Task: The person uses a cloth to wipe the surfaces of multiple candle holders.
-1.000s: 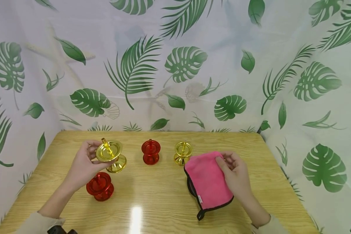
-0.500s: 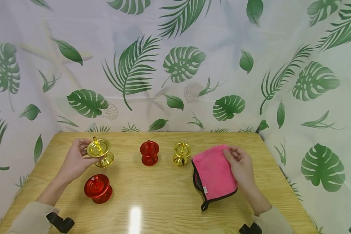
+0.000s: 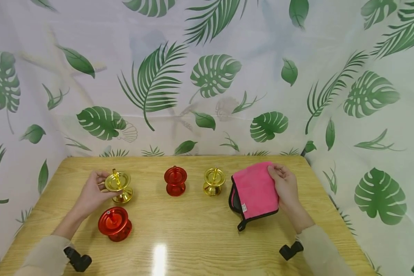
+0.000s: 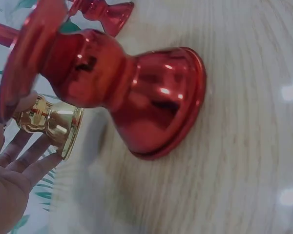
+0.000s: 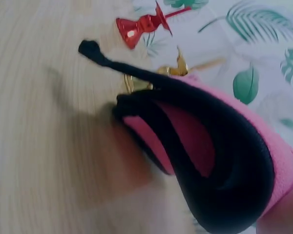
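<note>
At the table's left, my left hand (image 3: 91, 195) holds a shiny gold candle holder (image 3: 123, 196) between thumb and fingers, roughly upright. Its base is at the tabletop or very near it. In the left wrist view the fingers curve round the gold candle holder (image 4: 62, 124). Closer to me stands a red candle holder (image 3: 114, 224), large in front of that wrist camera. On the right, my right hand (image 3: 285, 188) pinches a folded pink cloth (image 3: 257, 191) by its upper right corner. The cloth has black edging and a hanging loop; its folds show in the right wrist view.
Toward the back middle stand another red candle holder (image 3: 175, 181) and a second gold candle holder (image 3: 214, 182), left of the cloth. The wooden table (image 3: 179, 237) ends at a leaf-printed curtain (image 3: 172, 76) behind and at both sides.
My left hand has carried the gold candle holder leftward, then lowered it. My right hand has moved the pink cloth up and to the right, away from the second gold candle holder.
</note>
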Demonstrator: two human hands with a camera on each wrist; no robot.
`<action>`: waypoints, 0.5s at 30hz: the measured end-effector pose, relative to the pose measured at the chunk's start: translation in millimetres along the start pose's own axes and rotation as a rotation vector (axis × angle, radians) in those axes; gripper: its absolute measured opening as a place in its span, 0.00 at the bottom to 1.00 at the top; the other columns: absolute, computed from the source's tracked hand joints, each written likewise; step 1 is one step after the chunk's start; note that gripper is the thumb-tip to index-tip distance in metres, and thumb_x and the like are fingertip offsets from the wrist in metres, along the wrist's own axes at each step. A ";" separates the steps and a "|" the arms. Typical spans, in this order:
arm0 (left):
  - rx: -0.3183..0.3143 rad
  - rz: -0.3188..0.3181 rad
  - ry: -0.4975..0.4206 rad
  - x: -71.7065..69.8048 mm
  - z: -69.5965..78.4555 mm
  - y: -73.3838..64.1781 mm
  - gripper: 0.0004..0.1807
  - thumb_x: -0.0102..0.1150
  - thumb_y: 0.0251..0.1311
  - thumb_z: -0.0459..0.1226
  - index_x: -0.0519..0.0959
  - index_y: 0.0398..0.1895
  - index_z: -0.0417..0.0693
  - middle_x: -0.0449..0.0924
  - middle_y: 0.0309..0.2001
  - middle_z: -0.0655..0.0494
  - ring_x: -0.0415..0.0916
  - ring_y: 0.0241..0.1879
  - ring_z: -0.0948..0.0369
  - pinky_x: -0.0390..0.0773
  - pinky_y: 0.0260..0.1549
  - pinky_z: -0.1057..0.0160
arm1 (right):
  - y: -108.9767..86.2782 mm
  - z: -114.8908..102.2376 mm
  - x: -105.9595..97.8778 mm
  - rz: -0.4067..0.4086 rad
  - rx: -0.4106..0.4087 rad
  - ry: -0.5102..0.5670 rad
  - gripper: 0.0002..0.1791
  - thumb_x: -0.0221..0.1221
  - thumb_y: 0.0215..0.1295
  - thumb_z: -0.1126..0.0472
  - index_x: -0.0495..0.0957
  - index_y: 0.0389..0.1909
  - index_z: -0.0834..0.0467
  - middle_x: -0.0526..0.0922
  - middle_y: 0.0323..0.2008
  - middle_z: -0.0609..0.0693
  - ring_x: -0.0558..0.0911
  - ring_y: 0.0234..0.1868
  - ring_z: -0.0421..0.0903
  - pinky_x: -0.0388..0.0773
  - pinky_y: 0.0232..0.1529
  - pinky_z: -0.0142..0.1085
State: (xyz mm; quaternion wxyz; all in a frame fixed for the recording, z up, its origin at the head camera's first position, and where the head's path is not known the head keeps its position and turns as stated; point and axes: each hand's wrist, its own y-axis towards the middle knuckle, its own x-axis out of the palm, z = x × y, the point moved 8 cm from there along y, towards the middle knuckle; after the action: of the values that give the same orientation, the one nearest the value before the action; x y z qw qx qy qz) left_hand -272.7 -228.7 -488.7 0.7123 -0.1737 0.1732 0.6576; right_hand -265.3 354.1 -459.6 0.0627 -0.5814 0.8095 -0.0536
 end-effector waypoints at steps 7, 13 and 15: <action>-0.023 -0.026 -0.004 6.3 -13.0 -1.2 0.39 0.73 0.60 0.28 0.57 0.65 0.27 0.72 0.61 0.28 0.80 0.58 0.48 0.81 0.42 0.78 | 20.5 15.8 -14.3 -0.018 0.049 -0.044 0.16 0.58 0.79 0.51 0.74 0.59 0.55 0.85 0.34 0.28 0.83 0.37 0.28 0.82 0.39 0.24; -0.021 -0.041 -0.003 8.7 -16.2 -1.7 0.37 0.71 0.61 0.26 0.56 0.65 0.26 0.70 0.62 0.25 0.77 0.62 0.36 0.80 0.43 0.79 | 31.2 29.8 -23.7 -0.042 0.073 -0.133 0.27 0.56 0.80 0.49 0.69 0.70 0.62 0.83 0.35 0.29 0.83 0.37 0.28 0.83 0.39 0.25; -0.022 -0.042 -0.003 9.4 -17.4 -1.4 0.37 0.71 0.61 0.26 0.56 0.65 0.27 0.70 0.63 0.25 0.77 0.62 0.36 0.79 0.43 0.79 | 34.1 34.7 -26.6 -0.044 0.084 -0.171 0.31 0.55 0.81 0.49 0.66 0.73 0.65 0.82 0.34 0.29 0.83 0.36 0.28 0.83 0.38 0.25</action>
State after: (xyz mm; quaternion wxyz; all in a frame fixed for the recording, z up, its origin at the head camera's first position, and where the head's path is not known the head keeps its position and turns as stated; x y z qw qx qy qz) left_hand -271.0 -228.8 -508.4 0.7244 -0.1840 0.1610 0.6445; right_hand -283.0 389.6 -498.3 0.1546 -0.5984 0.7852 -0.0390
